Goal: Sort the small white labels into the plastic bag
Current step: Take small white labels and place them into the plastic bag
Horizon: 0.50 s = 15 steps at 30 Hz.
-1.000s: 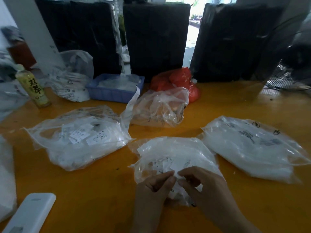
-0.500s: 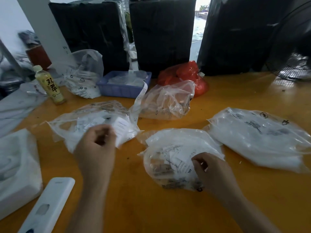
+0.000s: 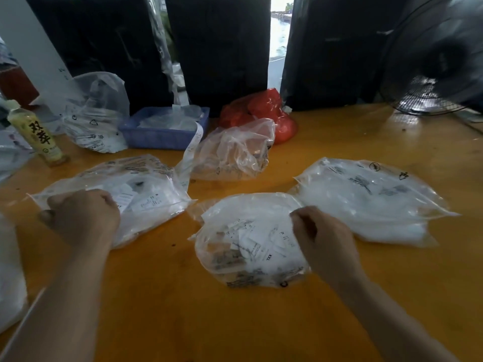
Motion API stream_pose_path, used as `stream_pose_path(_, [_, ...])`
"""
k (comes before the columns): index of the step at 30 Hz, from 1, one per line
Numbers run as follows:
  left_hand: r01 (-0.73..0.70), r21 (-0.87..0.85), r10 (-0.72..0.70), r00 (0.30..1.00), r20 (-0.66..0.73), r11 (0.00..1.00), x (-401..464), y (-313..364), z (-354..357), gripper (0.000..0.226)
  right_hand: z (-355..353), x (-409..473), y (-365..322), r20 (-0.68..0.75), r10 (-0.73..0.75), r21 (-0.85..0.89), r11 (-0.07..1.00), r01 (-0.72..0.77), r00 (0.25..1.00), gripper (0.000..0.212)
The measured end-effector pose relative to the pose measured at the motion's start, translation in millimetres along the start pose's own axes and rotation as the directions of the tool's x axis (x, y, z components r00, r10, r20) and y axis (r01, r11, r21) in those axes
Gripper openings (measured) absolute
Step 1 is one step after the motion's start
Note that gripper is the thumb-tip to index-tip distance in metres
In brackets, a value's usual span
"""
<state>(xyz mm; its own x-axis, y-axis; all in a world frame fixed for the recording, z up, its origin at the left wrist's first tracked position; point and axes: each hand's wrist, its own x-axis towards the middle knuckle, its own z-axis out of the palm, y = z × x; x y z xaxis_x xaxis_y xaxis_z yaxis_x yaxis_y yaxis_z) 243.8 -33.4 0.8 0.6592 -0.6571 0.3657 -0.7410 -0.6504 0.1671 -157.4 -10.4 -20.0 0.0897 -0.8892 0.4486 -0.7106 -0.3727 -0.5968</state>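
Two hands | left hand point(image 3: 81, 218) curled on left bag point(image 3: 146, 194) (contents unclear) | right hand point(image 3: 324, 239) pinching middle bag point(image 3: 245, 241)

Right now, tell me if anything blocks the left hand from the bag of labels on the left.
Nothing visible does. The left hand already rests, fingers curled, on the near edge of the left bag; the labels lie inside it.

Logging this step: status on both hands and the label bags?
Left hand curled on left clear bag, grip unclear. Right hand pinching centre bag of white labels. Nothing blocking on the table.
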Motion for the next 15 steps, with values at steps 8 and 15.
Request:
stream_pose_path(8, [-0.406, -0.558, 0.311, 0.914, -0.263, 0.724, -83.8, 60.6, -23.2, 0.018, -59.7, 83.2, 89.1, 0.093, 0.418, -0.655, 0.709, -0.26, 0.904, 0.039])
stream_pose_path(15, [-0.265, -0.882, 0.592, 0.805, 0.019, 0.389, -177.8, 105.9, -11.6, 0.016, -50.9, 83.0, 100.0, 0.023, 0.358, -0.577, 0.767, -0.28, 0.934, 0.03])
